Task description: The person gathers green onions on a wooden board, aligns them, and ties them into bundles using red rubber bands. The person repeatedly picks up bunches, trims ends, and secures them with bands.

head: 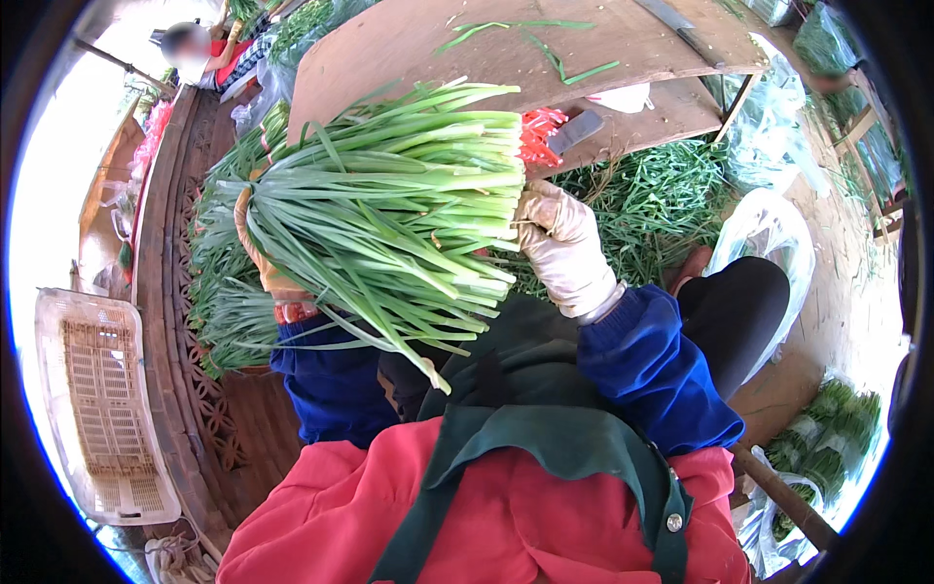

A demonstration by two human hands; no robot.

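Note:
A large bunch of long green leafy stalks, apparently garlic chives (394,190), lies sideways before me. Its pale cut ends face right and its leaf tips fan out to the left and down. My left hand (264,257), in a tan glove, grips the leafy side from the left; most of its fingers are hidden. At the cut ends is my right hand (558,244), in a pale, soiled glove. Its fingers are curled and their tips touch the stems; whether they pinch any is hidden.
Tied green bunches (237,314) are piled at the left, beyond a plastic crate (109,409). A wooden board table (408,44) stands ahead, with red ties (540,135) on its lower shelf. Loose trimmings (649,212) cover the floor at right. Another person (233,55) sits far left.

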